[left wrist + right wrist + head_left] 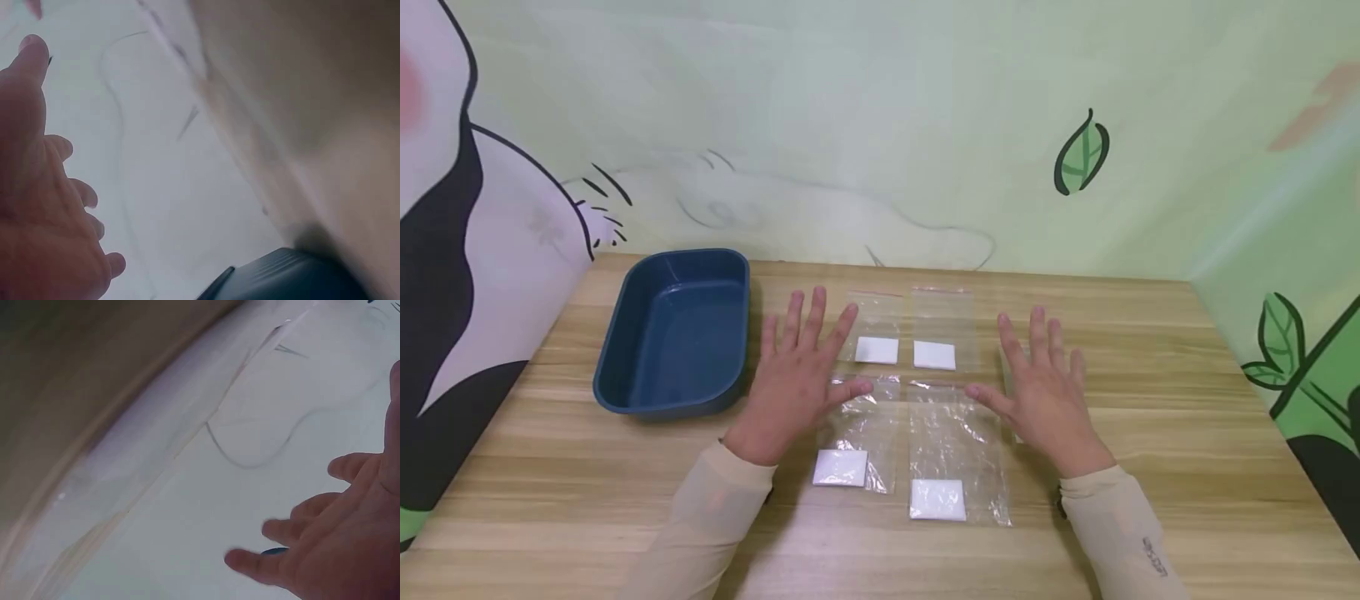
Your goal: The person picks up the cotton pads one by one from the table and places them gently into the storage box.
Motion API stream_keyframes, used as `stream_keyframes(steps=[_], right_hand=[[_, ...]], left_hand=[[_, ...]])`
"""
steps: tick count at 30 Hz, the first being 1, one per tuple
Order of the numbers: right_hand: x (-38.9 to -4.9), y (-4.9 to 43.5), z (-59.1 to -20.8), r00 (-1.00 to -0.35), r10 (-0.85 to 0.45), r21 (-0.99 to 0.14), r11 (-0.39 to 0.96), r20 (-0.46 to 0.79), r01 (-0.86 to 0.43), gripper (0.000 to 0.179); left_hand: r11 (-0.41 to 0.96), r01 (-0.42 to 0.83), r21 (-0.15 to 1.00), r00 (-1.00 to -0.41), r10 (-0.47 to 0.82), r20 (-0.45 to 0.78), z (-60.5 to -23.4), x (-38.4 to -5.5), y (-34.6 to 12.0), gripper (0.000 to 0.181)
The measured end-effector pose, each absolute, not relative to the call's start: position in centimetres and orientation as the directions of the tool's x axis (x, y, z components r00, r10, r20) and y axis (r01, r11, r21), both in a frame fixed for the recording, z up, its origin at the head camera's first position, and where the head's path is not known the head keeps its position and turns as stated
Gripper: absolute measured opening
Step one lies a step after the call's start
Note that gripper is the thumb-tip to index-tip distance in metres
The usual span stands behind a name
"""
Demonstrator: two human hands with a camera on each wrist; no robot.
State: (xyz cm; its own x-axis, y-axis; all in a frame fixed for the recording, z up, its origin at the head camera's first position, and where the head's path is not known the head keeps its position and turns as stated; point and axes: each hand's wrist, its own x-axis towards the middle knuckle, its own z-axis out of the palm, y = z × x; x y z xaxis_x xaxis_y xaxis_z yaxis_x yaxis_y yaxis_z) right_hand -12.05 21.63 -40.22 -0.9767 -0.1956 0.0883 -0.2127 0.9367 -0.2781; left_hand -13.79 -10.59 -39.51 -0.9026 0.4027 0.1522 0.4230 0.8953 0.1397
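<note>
My left hand is held with its fingers spread, between the blue basin and the clear plastic zip bags. Fingers spread too, my right hand is over the right side of the bags; the edge of another clear sheet or bag shows partly hidden behind it. Two smaller bags lie at the back, one at left and one at right. Nearer me are a front left bag and a larger front right bag. Each shows a white rectangle low in it. Both palms appear bare in the wrist views.
A dark blue rectangular basin with rounded corners stands on the wooden table at left. A pale green wall covering with a drawn leaf and panda rises behind the table's back edge.
</note>
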Motion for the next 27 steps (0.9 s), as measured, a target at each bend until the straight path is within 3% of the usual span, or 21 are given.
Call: stream_keyframes(steps=[18,27], right_hand=[[-12.6,20.6,-39.0,-0.96,-0.248,-0.33,0.902,0.133,-0.279,0.087],[-14.2,21.5,-38.3,-0.969,-0.234,-0.46,0.854,0.076,-0.242,0.065]], left_hand=[[0.859,0.48,0.18,-0.867,0.433,0.247,-36.3,-12.7,-14.1,0.082],[0.868,0.45,0.209,-0.883,0.397,0.251,-35.7,-12.0,-18.6,0.082]])
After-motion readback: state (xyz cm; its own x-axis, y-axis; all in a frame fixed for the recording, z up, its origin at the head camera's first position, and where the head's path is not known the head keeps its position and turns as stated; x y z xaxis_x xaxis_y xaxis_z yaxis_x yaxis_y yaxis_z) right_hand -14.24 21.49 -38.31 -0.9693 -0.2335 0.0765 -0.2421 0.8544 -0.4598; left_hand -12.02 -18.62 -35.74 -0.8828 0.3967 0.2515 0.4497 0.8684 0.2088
